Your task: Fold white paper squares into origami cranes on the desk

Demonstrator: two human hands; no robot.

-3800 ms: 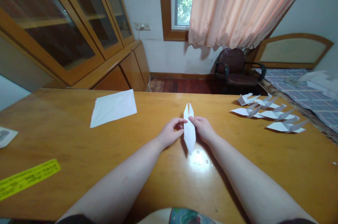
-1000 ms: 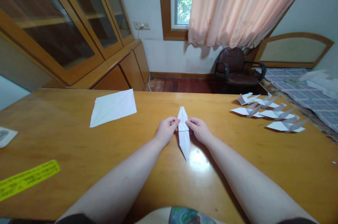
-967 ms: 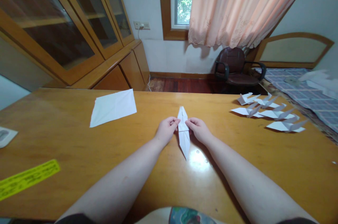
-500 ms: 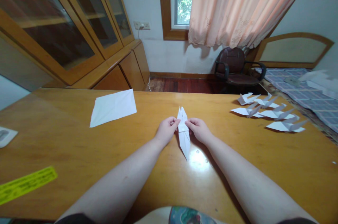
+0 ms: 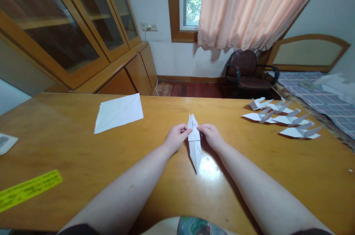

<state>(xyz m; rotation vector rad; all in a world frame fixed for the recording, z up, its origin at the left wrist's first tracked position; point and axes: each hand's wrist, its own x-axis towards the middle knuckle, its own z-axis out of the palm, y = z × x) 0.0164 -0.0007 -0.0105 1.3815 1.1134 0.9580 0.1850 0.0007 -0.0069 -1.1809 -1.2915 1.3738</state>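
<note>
One folded paper [image 5: 195,153] is at the middle of the desk [image 5: 91,168], pinched between the left hand [image 5: 176,138] and the right hand [image 5: 212,136]. Farther off lie a sheet [image 5: 119,113], left, and five paper birds [image 5: 290,120], right; beyond stands a chair [image 5: 245,65].

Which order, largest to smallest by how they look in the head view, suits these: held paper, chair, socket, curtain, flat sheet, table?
1. Table
2. Curtain
3. Chair and flat sheet: too alike to rank
4. Held paper
5. Socket
</note>
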